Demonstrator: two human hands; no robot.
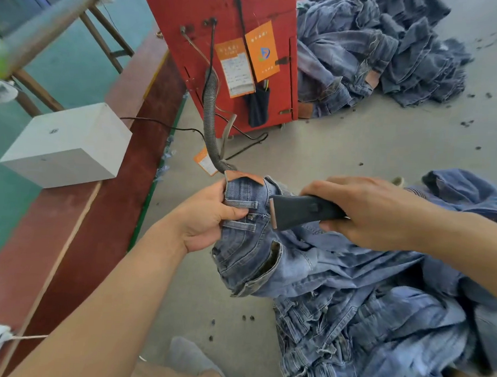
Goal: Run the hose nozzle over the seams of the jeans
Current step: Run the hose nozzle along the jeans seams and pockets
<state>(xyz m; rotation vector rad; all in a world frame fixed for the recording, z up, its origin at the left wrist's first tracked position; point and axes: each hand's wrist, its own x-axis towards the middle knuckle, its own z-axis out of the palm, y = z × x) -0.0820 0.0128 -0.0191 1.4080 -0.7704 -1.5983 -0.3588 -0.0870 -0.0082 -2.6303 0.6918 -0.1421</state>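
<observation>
The left hand (209, 215) pinches the jeans (247, 245) at the waistband, just beside the nozzle (300, 212) gripped by the right hand (374, 211); denim looks soft and floppy, so hold close to the seam, keeping it taut.

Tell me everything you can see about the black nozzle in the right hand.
The nozzle is a flat, dark, wedge-shaped piece that looks like plastic, widening to a pale copper-coloured front edge. It lies roughly level, mouth pointing left, set against the waistband of the jeans beside the belt loops. The right hand wraps its rear end from above, hiding where any hose joins. The left hand pinches the waistband opposite it.
</observation>
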